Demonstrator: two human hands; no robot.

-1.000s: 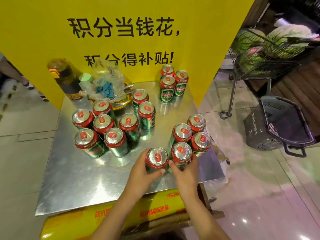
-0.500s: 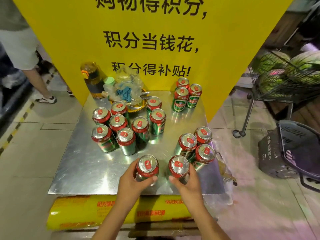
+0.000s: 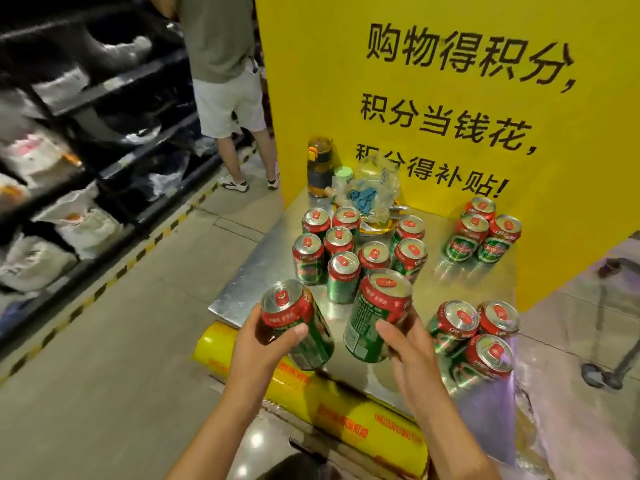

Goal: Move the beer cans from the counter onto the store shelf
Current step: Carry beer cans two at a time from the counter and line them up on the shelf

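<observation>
Head view: left hand (image 3: 263,344) wrapped round one beer can (image 3: 298,323), right hand (image 3: 403,341) round another can (image 3: 379,315), both lifted off the steel counter (image 3: 242,289), tops tilted up and away. Remaining cans (image 3: 343,254) stand upright. Plastic bag (image 3: 375,188) holds something blue, unclear. Shelf (image 3: 114,81) at left is blurred.

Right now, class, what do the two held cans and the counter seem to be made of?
Cans, left and right: probably aluminium; bare silvery lids, glossy printed red-and-green sides. Counter: likely sheet metal, perhaps steel; dull silver surface mirrors the standing cans.
</observation>
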